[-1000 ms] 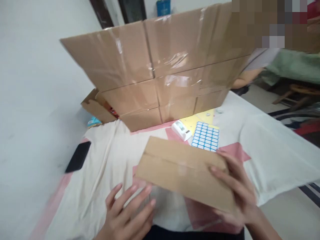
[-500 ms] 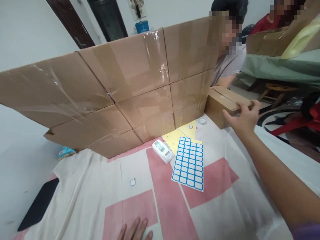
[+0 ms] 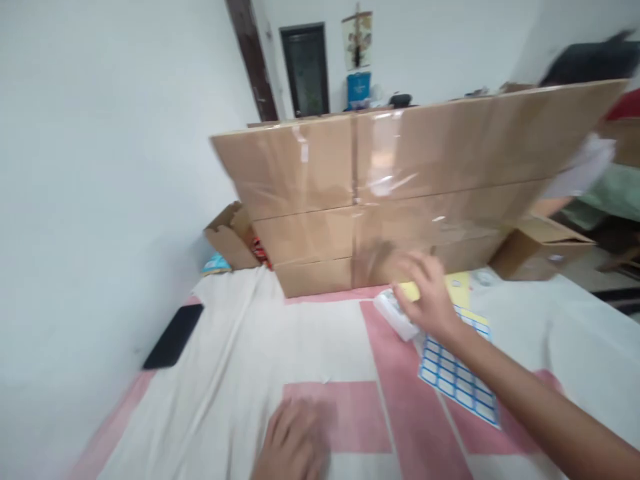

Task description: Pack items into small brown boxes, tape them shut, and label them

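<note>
My right hand (image 3: pixel 425 293) is over the white plastic device (image 3: pixel 395 317), thumb and fingers apart, with nothing seen in its grasp. Its fingers are slightly blurred, and yellow paper (image 3: pixel 457 287) shows between and behind them. Under my right forearm lies a sheet of blue-bordered white labels (image 3: pixel 457 377), partly covered. Low in the view, my left hand (image 3: pixel 293 440) rests on the pink and white cloth, blurred, fingers loosely extended and holding nothing I can see. Just beyond its fingertips is a small white speck (image 3: pixel 326 381), like a loose label.
A taped cardboard panel (image 3: pixel 310 233) stands across the table's back. A cardboard box (image 3: pixel 537 253) is at its right end, a roll of clear tape (image 3: pixel 483 277) beside it. An open carton (image 3: pixel 233 237) and a black flat slab (image 3: pixel 174 337) are on the left, near the wall.
My right hand has let go of the cardboard box and moved left to the white device. My left hand has come further into view. The camera has turned left.
</note>
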`<state>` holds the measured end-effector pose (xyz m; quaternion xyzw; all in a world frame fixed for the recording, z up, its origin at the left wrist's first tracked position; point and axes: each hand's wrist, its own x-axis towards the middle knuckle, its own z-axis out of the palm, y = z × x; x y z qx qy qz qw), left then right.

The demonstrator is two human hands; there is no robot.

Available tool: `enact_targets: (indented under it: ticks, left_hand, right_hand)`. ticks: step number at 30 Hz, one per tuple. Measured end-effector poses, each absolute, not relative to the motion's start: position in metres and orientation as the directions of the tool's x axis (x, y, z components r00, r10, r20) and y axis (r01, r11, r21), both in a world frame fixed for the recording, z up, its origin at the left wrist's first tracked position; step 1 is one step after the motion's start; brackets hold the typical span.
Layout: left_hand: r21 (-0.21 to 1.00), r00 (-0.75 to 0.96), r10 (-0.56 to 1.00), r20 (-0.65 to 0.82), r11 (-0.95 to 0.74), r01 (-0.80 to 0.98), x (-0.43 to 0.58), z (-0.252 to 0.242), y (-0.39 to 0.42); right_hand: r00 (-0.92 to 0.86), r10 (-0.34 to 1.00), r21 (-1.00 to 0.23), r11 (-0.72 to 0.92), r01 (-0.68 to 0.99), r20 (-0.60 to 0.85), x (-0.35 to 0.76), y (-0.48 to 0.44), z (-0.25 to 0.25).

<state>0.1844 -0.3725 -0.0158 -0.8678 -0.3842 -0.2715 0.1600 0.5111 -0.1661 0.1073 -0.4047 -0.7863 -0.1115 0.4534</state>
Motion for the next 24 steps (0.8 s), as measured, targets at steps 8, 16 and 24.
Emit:
enact_targets:
  ticks: [8, 16, 24]
  left_hand:
    - [0.742, -0.467, 0.727, 0.504, -0.088, 0.664, 0.014, 0.066, -0.204]
    - [0.798, -0.472, 0.807, 0.355, 0.001, 0.602, -0.091, 0.019, -0.034]
    - [0.954, -0.596, 0.774, 0.214, -0.035, 0.296, -0.142, 0.000, 0.031]
  right_hand:
    - [-0.467, 0.712, -0.723, 0.662, 0.199, 0.523, 0.189, -0.143, 0.054]
    - [-0.224, 0.858, -0.844, 0.503, 0.184, 0.463, 0.075, -0.027, 0.041]
    - [-0.283, 0.898, -0.859, 0.417, 0.297, 0.338, 0.059, 0.021, 0.044]
